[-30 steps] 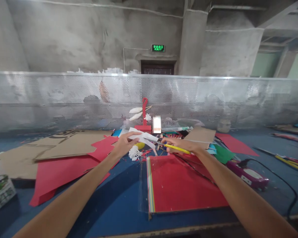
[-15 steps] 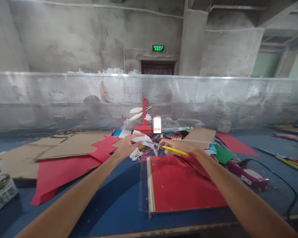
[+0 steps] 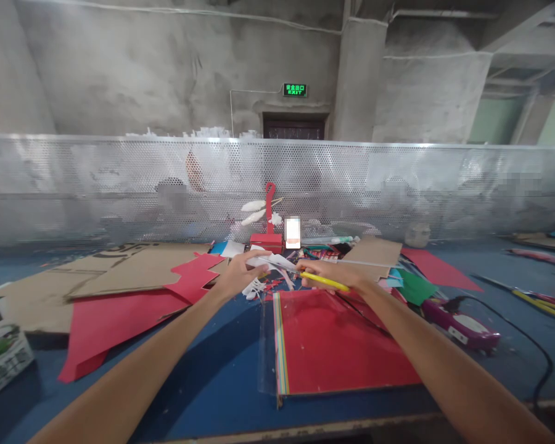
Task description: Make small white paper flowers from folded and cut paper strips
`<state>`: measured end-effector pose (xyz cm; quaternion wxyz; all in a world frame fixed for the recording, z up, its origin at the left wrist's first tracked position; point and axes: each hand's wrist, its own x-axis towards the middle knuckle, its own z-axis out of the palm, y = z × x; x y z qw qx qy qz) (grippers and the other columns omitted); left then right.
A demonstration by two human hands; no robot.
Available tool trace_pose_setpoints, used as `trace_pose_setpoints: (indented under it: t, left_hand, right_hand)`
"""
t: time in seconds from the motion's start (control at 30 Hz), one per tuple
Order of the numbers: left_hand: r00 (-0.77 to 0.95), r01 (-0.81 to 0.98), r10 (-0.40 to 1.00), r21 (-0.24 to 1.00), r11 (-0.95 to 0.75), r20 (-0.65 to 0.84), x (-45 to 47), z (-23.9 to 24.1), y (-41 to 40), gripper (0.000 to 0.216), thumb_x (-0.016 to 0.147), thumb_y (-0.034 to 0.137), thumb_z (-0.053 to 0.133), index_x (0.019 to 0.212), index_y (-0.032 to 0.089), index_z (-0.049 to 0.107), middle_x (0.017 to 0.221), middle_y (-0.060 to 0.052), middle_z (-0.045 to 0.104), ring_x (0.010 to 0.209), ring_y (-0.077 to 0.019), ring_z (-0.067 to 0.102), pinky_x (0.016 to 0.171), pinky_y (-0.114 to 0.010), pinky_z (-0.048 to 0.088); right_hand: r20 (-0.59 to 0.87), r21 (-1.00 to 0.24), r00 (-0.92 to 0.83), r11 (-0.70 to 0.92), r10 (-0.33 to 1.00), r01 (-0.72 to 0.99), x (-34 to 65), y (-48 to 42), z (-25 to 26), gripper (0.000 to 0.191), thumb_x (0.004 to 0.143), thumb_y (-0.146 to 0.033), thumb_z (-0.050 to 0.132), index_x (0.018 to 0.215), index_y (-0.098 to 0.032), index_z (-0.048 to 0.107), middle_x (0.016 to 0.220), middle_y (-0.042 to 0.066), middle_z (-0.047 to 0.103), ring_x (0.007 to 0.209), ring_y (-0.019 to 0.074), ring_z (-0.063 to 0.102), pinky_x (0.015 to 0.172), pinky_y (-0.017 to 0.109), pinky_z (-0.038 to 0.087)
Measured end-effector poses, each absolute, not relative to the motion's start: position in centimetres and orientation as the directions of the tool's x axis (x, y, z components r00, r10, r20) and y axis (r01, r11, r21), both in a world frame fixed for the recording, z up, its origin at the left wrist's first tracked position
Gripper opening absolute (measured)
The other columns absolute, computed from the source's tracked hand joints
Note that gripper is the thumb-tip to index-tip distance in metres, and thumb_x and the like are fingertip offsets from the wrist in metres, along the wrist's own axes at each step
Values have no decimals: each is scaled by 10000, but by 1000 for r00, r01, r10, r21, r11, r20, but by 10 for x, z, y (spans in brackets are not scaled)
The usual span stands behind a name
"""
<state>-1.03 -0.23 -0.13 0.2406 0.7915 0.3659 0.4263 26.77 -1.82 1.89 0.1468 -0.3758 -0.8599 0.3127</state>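
A piece of white paper (image 3: 282, 261) is pinched in my left hand (image 3: 237, 275), fingers closed on its left side. My right hand (image 3: 322, 270) is wrapped round yellow-handled scissors (image 3: 329, 282), whose blades point left and meet the paper. Whether the blades are parted is hard to make out. Beneath the paper lie white cut strips (image 3: 253, 288) and small red scraps. Just beyond stands a red paper piece with an upright hooked strip (image 3: 269, 209), white petal-like shapes (image 3: 253, 217) beside it.
A stack of red paper (image 3: 346, 345) in a clear sleeve lies in front of me. Cardboard (image 3: 134, 271) and cut red sheets (image 3: 120, 327) spread leftward, near a printed box (image 3: 4, 348). On the right are a purple corded device (image 3: 462, 327) and more yellow-handled tools (image 3: 541, 303). A perforated metal screen (image 3: 213, 185) stands behind.
The white paper has tilted and folded lower between my hands. The scissors have shifted slightly left towards it. My left hand has barely moved.
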Motion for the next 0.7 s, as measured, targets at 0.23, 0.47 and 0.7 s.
trace_pose_setpoints:
  t: [0.23,0.47,0.7]
  left_hand:
    - [373,389,776,673,-629,509,-11,-2,0,479,827,465,649,1228,202,645,1212,-97,676,760,-186,706,616,-244,537]
    - [370,418,758,633,-652,537,-13,-3,2,494,842,483,624,1252,208,633,1211,-96,671,722,-178,686,600,-245,510]
    - [405,436,709,560,-705,578,-19,2,5,436,905,434,532,1254,196,638,1106,-84,686,835,-181,647,703,-251,501]
  right_hand:
    - [5,-689,-641,467,768,554,266,-21,20,288,873,-411,571,1084,-225,511,870,-5,579,425,43,400,378,190,315]
    - [33,-690,-609,458,793,560,264,-29,27,254,835,-356,616,1041,-218,560,798,-18,591,451,52,373,409,206,276]
    - [67,-688,-624,489,778,536,267,-24,23,260,839,-375,625,1026,-206,561,791,-15,605,498,65,396,452,198,280]
